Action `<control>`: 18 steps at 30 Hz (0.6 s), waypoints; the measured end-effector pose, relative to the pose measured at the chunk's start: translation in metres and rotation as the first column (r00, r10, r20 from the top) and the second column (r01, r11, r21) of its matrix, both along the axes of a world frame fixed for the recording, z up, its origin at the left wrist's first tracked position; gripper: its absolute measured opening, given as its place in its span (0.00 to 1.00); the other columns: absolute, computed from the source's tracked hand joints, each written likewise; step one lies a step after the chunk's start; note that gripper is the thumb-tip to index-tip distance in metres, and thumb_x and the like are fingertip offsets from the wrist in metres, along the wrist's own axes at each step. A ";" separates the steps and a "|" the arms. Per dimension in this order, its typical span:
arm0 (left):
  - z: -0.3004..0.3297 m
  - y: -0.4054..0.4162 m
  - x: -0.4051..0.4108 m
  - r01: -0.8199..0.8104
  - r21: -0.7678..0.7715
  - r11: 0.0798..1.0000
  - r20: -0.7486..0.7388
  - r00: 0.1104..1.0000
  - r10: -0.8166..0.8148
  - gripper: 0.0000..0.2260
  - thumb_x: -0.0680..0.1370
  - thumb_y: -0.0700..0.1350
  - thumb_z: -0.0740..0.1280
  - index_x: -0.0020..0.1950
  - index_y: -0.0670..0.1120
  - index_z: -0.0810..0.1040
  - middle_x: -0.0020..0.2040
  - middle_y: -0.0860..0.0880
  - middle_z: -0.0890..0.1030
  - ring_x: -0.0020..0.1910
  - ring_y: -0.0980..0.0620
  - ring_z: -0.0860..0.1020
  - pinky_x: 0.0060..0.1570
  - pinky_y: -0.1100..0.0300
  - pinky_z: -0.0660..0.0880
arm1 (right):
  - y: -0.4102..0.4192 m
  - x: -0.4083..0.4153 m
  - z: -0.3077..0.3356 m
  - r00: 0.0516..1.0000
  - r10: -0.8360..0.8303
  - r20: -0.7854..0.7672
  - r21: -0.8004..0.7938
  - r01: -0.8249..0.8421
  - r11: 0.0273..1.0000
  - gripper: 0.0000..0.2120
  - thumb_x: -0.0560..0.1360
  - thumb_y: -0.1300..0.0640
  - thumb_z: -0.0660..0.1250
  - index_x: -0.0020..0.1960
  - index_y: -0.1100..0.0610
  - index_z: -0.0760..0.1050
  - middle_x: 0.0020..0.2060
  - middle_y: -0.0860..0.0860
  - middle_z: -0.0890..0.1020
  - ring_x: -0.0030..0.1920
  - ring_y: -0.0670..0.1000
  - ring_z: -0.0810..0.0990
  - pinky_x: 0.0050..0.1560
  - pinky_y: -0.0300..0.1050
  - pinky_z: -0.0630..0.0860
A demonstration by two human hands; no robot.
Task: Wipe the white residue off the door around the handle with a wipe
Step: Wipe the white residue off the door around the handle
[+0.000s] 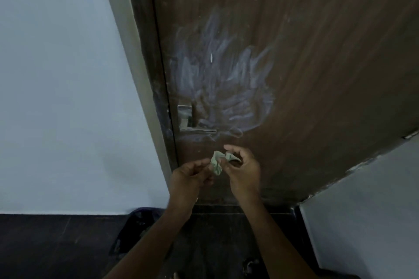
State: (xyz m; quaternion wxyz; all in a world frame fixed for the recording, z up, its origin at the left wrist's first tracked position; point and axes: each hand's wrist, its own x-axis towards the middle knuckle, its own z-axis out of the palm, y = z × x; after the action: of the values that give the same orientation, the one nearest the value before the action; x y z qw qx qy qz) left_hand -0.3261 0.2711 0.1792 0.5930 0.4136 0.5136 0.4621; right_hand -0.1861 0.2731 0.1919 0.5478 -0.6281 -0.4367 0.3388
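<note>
Head view: pale walls (56,97) flank a brown door (317,75) that rises beyond both hands. White residue (222,84) streaks the door above the hands, spreading up and to the right of the metal handle (189,119). The handle sits just above the left hand. Below the forearms lies a dark floor (45,244), with a dark bag (136,233) beside the left forearm.

The left hand (189,176) has curled fingers that pinch the near end of a crumpled wipe (216,162). The right hand (243,170) grips the other end, fingers curled round it. The wipe hangs between the hands, apart from the door surface and below the residue.
</note>
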 end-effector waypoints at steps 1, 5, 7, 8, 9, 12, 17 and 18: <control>0.000 0.004 -0.006 0.041 0.009 0.999 0.000 0.999 -0.041 0.10 0.77 0.41 0.72 0.57 0.50 0.84 0.47 0.49 0.87 0.44 0.47 0.86 0.44 0.58 0.83 | 0.004 -0.008 0.002 0.999 -0.006 -0.043 -0.001 0.006 1.000 0.17 0.71 0.63 0.77 0.50 0.42 0.80 0.47 0.48 0.85 0.47 0.45 0.84 0.44 0.38 0.81; 0.004 0.018 -0.021 0.100 0.047 0.994 -0.076 0.992 -0.096 0.08 0.79 0.44 0.69 0.56 0.49 0.85 0.42 0.48 0.87 0.41 0.47 0.86 0.46 0.55 0.82 | 0.013 -0.031 0.010 0.985 0.016 -0.172 -0.029 -0.022 0.999 0.13 0.72 0.65 0.76 0.50 0.49 0.82 0.45 0.51 0.87 0.47 0.49 0.86 0.47 0.45 0.84; 0.008 0.025 -0.028 0.066 0.072 0.995 -0.083 0.995 -0.060 0.07 0.79 0.47 0.70 0.53 0.50 0.86 0.40 0.48 0.87 0.39 0.48 0.86 0.44 0.57 0.81 | 0.017 -0.037 0.016 0.988 0.038 -0.149 -0.025 -0.043 0.999 0.09 0.74 0.62 0.74 0.49 0.49 0.84 0.44 0.50 0.88 0.47 0.49 0.87 0.48 0.44 0.83; 0.010 0.027 -0.030 0.043 0.080 0.996 -0.080 0.996 -0.037 0.07 0.79 0.48 0.70 0.52 0.49 0.86 0.39 0.48 0.87 0.39 0.48 0.86 0.43 0.58 0.81 | 0.017 -0.038 0.019 0.991 0.056 -0.122 -0.018 -0.059 0.998 0.06 0.76 0.60 0.73 0.49 0.50 0.85 0.44 0.48 0.88 0.47 0.48 0.87 0.47 0.41 0.83; 0.013 0.031 -0.034 0.015 0.085 0.996 -0.071 0.997 -0.009 0.07 0.78 0.49 0.70 0.52 0.49 0.86 0.39 0.48 0.87 0.38 0.48 0.85 0.41 0.59 0.81 | 0.019 -0.040 0.021 0.993 0.079 -0.091 -0.007 -0.080 0.997 0.05 0.77 0.59 0.72 0.49 0.52 0.86 0.44 0.47 0.88 0.47 0.46 0.86 0.47 0.38 0.82; 0.020 0.040 -0.041 -0.059 0.078 0.995 -0.020 0.998 0.061 0.07 0.78 0.48 0.71 0.50 0.47 0.87 0.38 0.47 0.87 0.37 0.45 0.85 0.38 0.60 0.81 | 0.024 -0.044 0.026 0.986 0.168 0.015 0.028 -0.168 0.985 0.08 0.78 0.63 0.70 0.54 0.57 0.85 0.50 0.47 0.87 0.53 0.43 0.84 0.53 0.35 0.80; 0.030 0.052 -0.049 -0.106 0.095 0.990 -0.010 0.994 0.108 0.06 0.75 0.50 0.74 0.40 0.49 0.87 0.36 0.46 0.86 0.34 0.44 0.84 0.41 0.55 0.82 | 0.033 -0.054 0.033 0.939 0.278 0.202 0.000 -0.284 0.959 0.15 0.76 0.65 0.72 0.62 0.55 0.81 0.57 0.43 0.81 0.58 0.38 0.80 0.59 0.35 0.78; 0.031 0.055 -0.050 -0.112 0.102 0.988 -0.022 0.993 0.115 0.08 0.74 0.51 0.75 0.38 0.49 0.86 0.34 0.46 0.86 0.33 0.44 0.83 0.41 0.54 0.81 | 0.035 -0.056 0.033 0.925 0.298 0.234 0.000 -0.307 0.952 0.17 0.75 0.65 0.73 0.63 0.55 0.80 0.57 0.42 0.80 0.59 0.38 0.79 0.59 0.34 0.77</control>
State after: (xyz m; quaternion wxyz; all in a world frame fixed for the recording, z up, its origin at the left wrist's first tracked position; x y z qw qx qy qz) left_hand -0.3766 0.3257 0.2105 0.5369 0.4193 0.5207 0.5146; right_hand -0.2417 0.3080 0.2253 0.4459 -0.5780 -0.5952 0.3358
